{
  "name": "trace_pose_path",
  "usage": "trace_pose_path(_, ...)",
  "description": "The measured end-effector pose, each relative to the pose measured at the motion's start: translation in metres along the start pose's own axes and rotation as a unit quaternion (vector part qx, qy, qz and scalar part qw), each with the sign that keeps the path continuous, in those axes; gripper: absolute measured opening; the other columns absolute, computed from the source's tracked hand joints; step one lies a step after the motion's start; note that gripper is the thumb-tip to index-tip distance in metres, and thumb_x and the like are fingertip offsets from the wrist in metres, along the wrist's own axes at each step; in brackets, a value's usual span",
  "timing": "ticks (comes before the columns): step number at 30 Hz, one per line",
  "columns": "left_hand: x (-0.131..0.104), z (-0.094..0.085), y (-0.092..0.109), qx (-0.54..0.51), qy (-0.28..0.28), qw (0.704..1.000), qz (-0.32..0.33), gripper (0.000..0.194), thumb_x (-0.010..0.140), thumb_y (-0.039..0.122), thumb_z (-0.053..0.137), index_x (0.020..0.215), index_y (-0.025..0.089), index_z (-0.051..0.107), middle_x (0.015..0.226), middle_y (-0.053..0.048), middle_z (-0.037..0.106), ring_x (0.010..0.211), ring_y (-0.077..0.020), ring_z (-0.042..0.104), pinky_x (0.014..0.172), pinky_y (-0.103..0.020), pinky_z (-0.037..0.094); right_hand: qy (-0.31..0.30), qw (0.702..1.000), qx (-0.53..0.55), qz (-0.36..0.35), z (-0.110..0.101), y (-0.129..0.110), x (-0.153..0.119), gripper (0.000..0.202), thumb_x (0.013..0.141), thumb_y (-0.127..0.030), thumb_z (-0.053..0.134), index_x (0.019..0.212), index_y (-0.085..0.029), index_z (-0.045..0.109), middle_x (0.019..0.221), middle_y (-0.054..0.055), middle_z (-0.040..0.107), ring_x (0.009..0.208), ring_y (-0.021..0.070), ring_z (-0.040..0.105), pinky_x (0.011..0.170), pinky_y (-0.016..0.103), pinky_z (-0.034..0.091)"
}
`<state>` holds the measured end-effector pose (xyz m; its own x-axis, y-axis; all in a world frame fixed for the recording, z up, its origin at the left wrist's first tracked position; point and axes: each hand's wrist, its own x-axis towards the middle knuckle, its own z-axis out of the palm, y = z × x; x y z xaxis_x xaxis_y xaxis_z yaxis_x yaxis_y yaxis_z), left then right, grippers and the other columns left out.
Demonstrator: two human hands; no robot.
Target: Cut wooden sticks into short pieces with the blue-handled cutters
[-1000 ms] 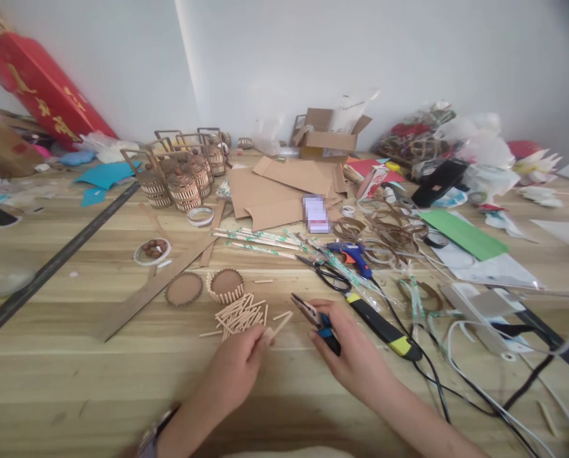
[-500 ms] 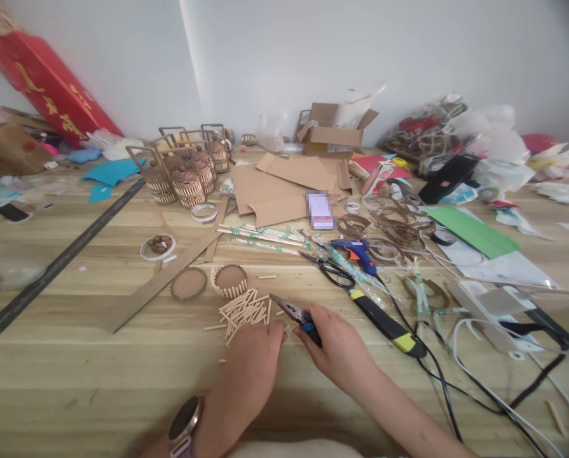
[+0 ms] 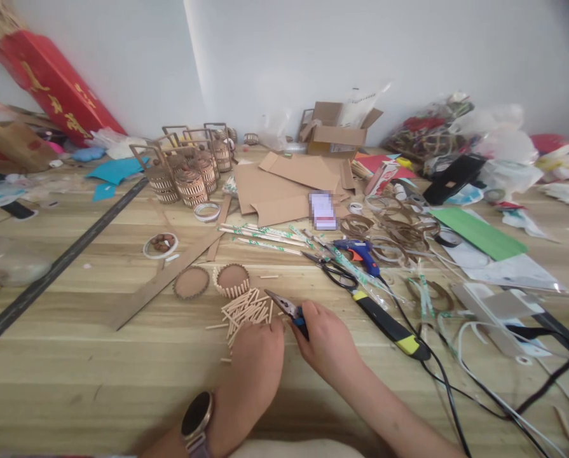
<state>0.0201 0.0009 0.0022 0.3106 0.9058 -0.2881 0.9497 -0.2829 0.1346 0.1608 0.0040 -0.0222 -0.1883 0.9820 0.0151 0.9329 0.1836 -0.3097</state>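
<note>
My right hand [image 3: 326, 337] is wrapped around the blue-and-black handles of long-nose pliers [image 3: 290, 310], whose jaws point left over the table. Close beside it, my left hand [image 3: 259, 359] is closed with the knuckles up. Its fingertips are mostly hidden, so I cannot make out what they pinch. A loose pile of short wooden sticks [image 3: 246, 310] lies just beyond the left hand. Behind the pile stands a round cardboard base [image 3: 233, 277] with short sticks upright around part of its edge. To its left lies another round base [image 3: 191, 283] with a dark ridged rim.
Scissors [image 3: 336, 273], a blue glue gun [image 3: 360, 252] and a black-yellow tool [image 3: 389, 326] with cables lie to the right. Small stick baskets [image 3: 192, 186], cardboard sheets [image 3: 284, 184] and an open box [image 3: 336, 137] stand farther back.
My right hand and the pliers have shifted slightly left, closer to the left hand. The view has moved a little; the sticks and round bases look the same.
</note>
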Motion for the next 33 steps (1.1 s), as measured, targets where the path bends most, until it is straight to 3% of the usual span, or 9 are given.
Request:
trace_pose_path(3, -0.004, 0.001, -0.019, -0.141, 0.017, 0.988, 0.062, 0.027, 0.092, 0.013, 0.035, 0.092, 0.014, 0.062, 0.087, -0.013, 0.07, 0.084, -0.0251, 0.066, 0.073, -0.034, 0.045, -0.033, 0.995, 0.093, -0.008, -0.008, 0.014, 0.002, 0.007, 0.085, -0.024, 0.048, 0.08, -0.02, 0.049, 0.077, 0.007, 0.064, 0.071, 0.0221, 0.06, 0.06, 0.028, 0.038)
trace_pose_path(6, -0.014, 0.005, -0.04, -0.424, -0.078, 0.891, 0.139, 0.034, 0.097, 0.038, 0.034, 0.082, 0.018, 0.057, 0.066, -0.002, 0.064, 0.066, -0.0157, 0.06, 0.066, -0.026, 0.043, -0.074, 0.977, 0.2, -0.009, -0.022, 0.032, -0.001, 0.018, 0.088, -0.035, 0.046, 0.077, -0.021, 0.049, 0.07, 0.002, 0.06, 0.064, 0.0185, 0.056, 0.059, 0.027, 0.039)
trace_pose_path(9, -0.019, 0.014, -0.046, -0.592, -0.094, 0.799, 0.052, 0.037, 0.092, 0.05, 0.037, 0.081, 0.019, 0.053, 0.061, 0.0, 0.063, 0.059, -0.0138, 0.058, 0.062, -0.025, 0.043, -0.098, 0.966, 0.237, -0.019, -0.035, 0.034, -0.008, 0.018, 0.089, -0.034, 0.046, 0.08, -0.02, 0.052, 0.074, 0.003, 0.062, 0.069, 0.0181, 0.056, 0.063, 0.028, 0.041)
trace_pose_path(15, -0.012, 0.026, -0.025, -0.682, -0.1, 0.725, -0.009, 0.019, 0.076, 0.037, 0.056, 0.071, 0.018, 0.056, 0.062, 0.0, 0.064, 0.062, -0.0153, 0.062, 0.061, -0.026, 0.043, -0.198, 0.949, 0.216, -0.113, -0.039, -0.002, -0.023, 0.009, 0.08, -0.012, 0.05, 0.081, -0.02, 0.055, 0.079, 0.002, 0.063, 0.071, 0.0164, 0.055, 0.063, 0.025, 0.037)
trace_pose_path(21, -0.011, 0.025, -0.02, -0.729, -0.143, 0.668, -0.049, 0.039, 0.066, 0.054, 0.066, 0.076, 0.017, 0.058, 0.067, -0.001, 0.066, 0.062, -0.0166, 0.063, 0.064, -0.03, 0.046, -0.114, 0.975, 0.17, -0.087, -0.025, -0.007, -0.016, 0.008, 0.079, -0.013, 0.056, 0.084, -0.019, 0.053, 0.086, 0.005, 0.062, 0.081, 0.0205, 0.054, 0.07, 0.029, 0.037)
trace_pose_path(24, -0.013, 0.024, -0.021, -0.749, -0.167, 0.64, -0.045, 0.05, 0.062, 0.063, 0.069, 0.079, 0.016, 0.06, 0.069, -0.001, 0.066, 0.066, -0.0164, 0.063, 0.068, -0.031, 0.048, -0.104, 0.967, 0.224, -0.065, -0.021, -0.005, -0.013, 0.017, 0.076, -0.009, 0.058, 0.089, -0.019, 0.055, 0.091, 0.004, 0.062, 0.086, 0.0202, 0.055, 0.073, 0.029, 0.039)
trace_pose_path(28, -0.015, 0.023, -0.023, -0.751, -0.169, 0.636, -0.052, 0.052, 0.063, 0.063, 0.07, 0.078, 0.015, 0.06, 0.07, -0.002, 0.067, 0.066, -0.0153, 0.063, 0.069, -0.029, 0.048, -0.094, 0.947, 0.307, -0.019, -0.013, -0.004, -0.014, 0.015, 0.076, -0.015, 0.06, 0.09, -0.021, 0.056, 0.083, 0.001, 0.061, 0.077, 0.0186, 0.055, 0.069, 0.029, 0.04)
trace_pose_path(31, -0.017, 0.022, -0.027, -0.747, -0.149, 0.646, -0.055, 0.051, 0.066, 0.064, 0.069, 0.077, 0.016, 0.057, 0.067, -0.002, 0.068, 0.062, -0.0147, 0.063, 0.064, -0.027, 0.046, -0.019, 0.896, 0.442, 0.028, -0.017, 0.001, -0.018, 0.009, 0.081, -0.028, 0.059, 0.08, -0.022, 0.053, 0.071, -0.001, 0.056, 0.065, 0.0157, 0.05, 0.06, 0.028, 0.04)
trace_pose_path(33, -0.018, 0.021, -0.03, -0.748, -0.135, 0.648, -0.057, 0.051, 0.067, 0.064, 0.068, 0.077, 0.016, 0.056, 0.066, -0.003, 0.069, 0.061, -0.0145, 0.063, 0.063, -0.026, 0.045, 0.084, 0.82, 0.565, 0.042, -0.029, 0.012, -0.024, 0.016, 0.083, -0.037, 0.06, 0.081, -0.024, 0.05, 0.074, -0.001, 0.056, 0.065, 0.0153, 0.051, 0.059, 0.028, 0.042)
